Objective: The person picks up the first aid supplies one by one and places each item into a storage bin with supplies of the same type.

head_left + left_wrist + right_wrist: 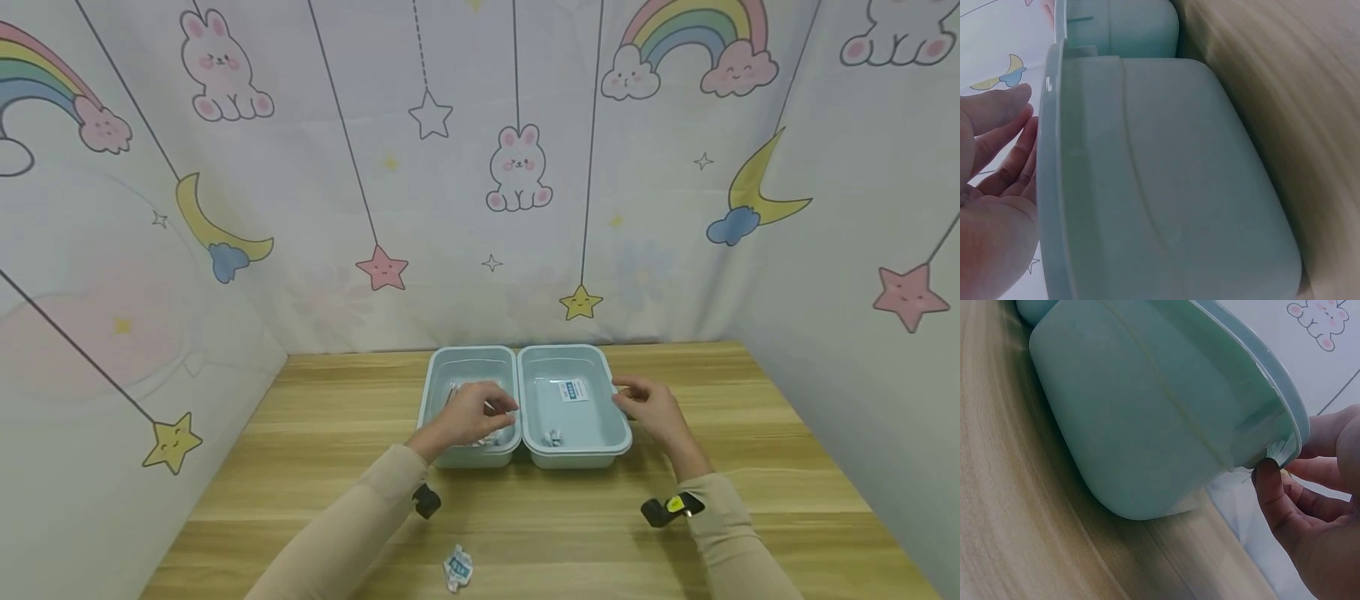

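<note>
Two light-blue plastic bins stand side by side. Over the left bin (pixel 474 364) hovers my left hand (pixel 474 412), its thumb and fingers apart with nothing seen between them. Small crumpled wrappers (pixel 491 435) lie partly hidden under it. At the right bin (pixel 551 421), my right hand (pixel 656 414) grips the right rim; the right wrist view shows a digit against the outside wall and others past the rim. Inside that bin lie a flat white packet with blue print (pixel 573 391) and a small crumpled wrapper (pixel 554 437).
A crumpled white wrapper with blue print (pixel 458 568) lies on the wooden table (pixel 555 525) near the front, beside the left sleeve (pixel 360 517). Behind the bins hangs a patterned fabric wall (pixel 450 308). Small black cameras are strapped on both wrists.
</note>
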Available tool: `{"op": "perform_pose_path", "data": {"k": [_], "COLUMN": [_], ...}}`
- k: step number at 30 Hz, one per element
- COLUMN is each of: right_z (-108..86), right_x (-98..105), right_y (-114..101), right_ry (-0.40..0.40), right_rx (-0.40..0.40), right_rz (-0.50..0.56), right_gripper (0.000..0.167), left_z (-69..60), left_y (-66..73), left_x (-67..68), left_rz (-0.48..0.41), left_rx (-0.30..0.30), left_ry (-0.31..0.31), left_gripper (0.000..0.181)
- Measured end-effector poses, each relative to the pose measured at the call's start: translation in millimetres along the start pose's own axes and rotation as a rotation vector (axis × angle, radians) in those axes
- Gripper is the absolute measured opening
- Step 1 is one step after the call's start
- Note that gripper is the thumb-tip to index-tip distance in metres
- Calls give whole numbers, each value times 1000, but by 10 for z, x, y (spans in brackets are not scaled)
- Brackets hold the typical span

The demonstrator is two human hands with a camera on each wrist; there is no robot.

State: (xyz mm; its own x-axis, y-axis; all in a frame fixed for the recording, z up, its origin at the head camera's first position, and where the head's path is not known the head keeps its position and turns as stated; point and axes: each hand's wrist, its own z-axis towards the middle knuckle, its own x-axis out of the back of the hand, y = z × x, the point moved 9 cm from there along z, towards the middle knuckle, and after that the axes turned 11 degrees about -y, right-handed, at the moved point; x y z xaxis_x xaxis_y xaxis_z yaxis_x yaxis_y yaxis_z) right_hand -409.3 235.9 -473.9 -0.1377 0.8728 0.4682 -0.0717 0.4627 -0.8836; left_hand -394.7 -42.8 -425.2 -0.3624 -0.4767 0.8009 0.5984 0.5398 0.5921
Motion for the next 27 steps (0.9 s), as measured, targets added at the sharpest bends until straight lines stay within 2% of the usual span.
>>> {"op": "perform_pose_path", "data": {"k": [9, 18, 27], "right_z": [-26, -22, -21], "right_x": [-5, -9, -12], "right_y": [-10, -9, -1], "right_ry": [0, 1, 4], "right_rx": [-13, -7, -18], "right_rz": [-1, -6, -2], "right_gripper": [39, 38, 39], "left_z": [-117, -440, -688], "left_y": [32, 148, 168], "left_x": [6, 35, 2], "left_rz": [-32, -88, -102], "left_rx": [-45, -155, -141], "left_ry": [-3, -22, -32], "left_gripper": [16, 17, 14]}}
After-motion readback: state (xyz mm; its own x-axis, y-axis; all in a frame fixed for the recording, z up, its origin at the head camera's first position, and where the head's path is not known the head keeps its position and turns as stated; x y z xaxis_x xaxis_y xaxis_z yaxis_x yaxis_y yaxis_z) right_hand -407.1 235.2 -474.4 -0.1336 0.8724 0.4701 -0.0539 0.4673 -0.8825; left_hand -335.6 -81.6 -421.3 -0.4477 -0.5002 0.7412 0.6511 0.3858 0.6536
